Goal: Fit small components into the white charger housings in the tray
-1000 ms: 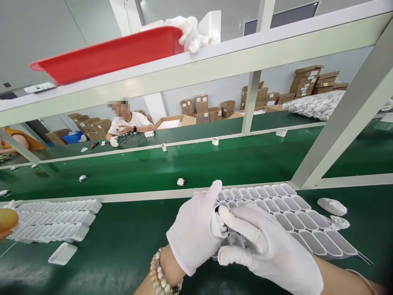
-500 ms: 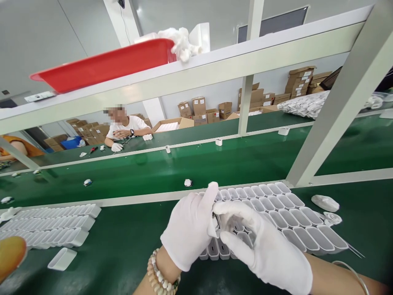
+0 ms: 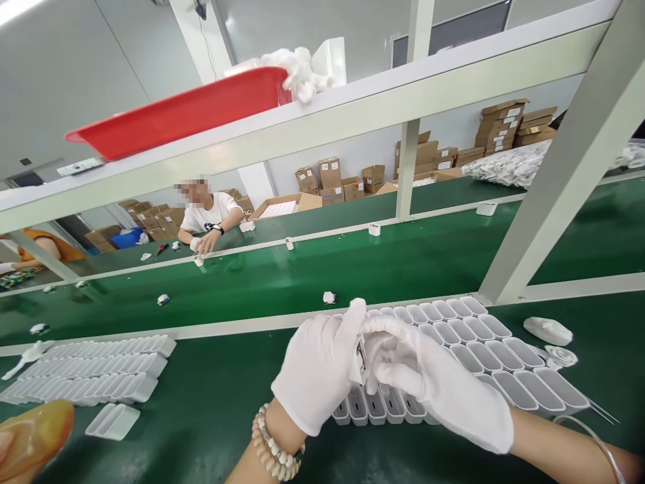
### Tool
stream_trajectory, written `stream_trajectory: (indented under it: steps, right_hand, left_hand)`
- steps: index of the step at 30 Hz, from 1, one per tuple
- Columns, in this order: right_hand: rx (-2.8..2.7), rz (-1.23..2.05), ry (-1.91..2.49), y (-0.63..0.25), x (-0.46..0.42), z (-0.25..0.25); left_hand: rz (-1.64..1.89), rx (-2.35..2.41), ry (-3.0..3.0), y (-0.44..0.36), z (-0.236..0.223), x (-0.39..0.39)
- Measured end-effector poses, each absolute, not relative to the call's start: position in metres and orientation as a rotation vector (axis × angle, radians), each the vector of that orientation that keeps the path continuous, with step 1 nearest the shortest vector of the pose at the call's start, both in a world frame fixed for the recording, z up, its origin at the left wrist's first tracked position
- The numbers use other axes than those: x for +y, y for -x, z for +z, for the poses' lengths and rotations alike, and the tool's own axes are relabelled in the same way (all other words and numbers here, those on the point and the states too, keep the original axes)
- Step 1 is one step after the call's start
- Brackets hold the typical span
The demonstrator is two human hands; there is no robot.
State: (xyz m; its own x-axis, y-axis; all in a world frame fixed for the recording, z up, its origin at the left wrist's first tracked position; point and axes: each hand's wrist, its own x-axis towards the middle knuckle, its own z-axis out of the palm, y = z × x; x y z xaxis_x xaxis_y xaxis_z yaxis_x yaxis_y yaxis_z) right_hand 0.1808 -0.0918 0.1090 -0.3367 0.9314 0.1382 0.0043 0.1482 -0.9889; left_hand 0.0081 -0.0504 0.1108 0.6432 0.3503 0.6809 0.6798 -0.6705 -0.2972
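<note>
My left hand [image 3: 317, 376], in a white glove with a beaded bracelet at the wrist, is closed on a small white plastic part [image 3: 359, 363]. Something dark and metallic shows inside that part, but its details are mostly covered by fingers. My right hand [image 3: 438, 383], gloved too, curls its fingers against the part's open side; the fingertips are partly hidden. Below and behind both hands stand rows of white oblong cups [image 3: 511, 355], open side up. Those in the nearest row show a dark slot in the bottom.
More cup rows [image 3: 125, 366] stand left, near two separate cups [image 3: 113, 421] and a yellow-orange object [image 3: 45, 430] at someone's fingers. Tweezers [image 3: 599, 407] and a white bundle [image 3: 548, 331] lie right. A green belt [image 3: 252, 282] carries small parts; a shelf post [image 3: 559, 148] rises right.
My right fingers have closed in on the white part. A second cup now sits beside the loose one at left. The co-worker opposite has moved a hand to a white piece at the belt's edge.
</note>
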Motion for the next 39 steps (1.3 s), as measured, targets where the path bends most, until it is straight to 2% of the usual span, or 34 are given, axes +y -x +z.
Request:
stream_trajectory:
  steps: [11, 15, 22, 30, 39]
  right_hand:
    - [-1.466, 1.425, 0.922, -0.179, -0.089, 0.113]
    - [-1.519, 1.299, 0.992, -0.177, -0.090, 0.115]
    - [-1.501, 1.348, 1.016, -0.167, -0.080, 0.092]
    - [-1.539, 1.455, 0.870, -0.179, -0.081, 0.112]
    - [-1.715, 1.244, 1.017, -0.178, -0.081, 0.112]
  left_hand:
    - [-0.950, -0.923, 2.458, -0.009, 0.111, -0.055]
    - [-0.904, -0.920, 2.355, -0.010, 0.110, -0.056]
    - [-0.660, -0.761, 2.211, -0.011, 0.106, -0.058]
    - [-0.805, -0.873, 2.272, -0.008, 0.108, -0.057]
    - [-0.910, -1.007, 2.466, -0.004, 0.102, -0.055]
